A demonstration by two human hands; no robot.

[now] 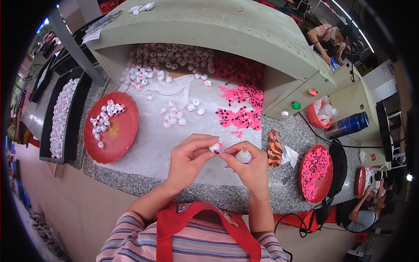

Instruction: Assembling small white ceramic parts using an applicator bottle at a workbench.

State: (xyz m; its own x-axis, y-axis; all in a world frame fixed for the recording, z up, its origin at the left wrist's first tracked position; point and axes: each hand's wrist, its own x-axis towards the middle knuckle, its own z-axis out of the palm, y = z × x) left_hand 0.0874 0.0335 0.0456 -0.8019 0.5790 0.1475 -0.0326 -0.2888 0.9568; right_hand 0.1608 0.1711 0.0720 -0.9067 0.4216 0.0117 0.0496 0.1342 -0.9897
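My left hand (187, 160) pinches a small rounded white piece (214, 147) with pink and black marks between thumb and fingertips. Curled around a white squeeze bottle (244, 156) with a narrow pointed tip is my right hand (254, 171). Its thumb and forefinger meet at the white piece, by a bit of pink; whether they pinch a separate part cannot be made out. Beyond my hands, several loose white pieces (173, 117) lie on the white sheet (203, 168). Flat pink pieces with black spots (240, 118) are spread to their right.
A pale metal hood (196, 32) arches over heaped pieces. To the left are a red scalloped plate (94, 146) and a black tray (46, 146). To the right sit a striped orange wrapper (274, 149), a red dish (324, 191) and a blue can (351, 124). Two other people work at the right.
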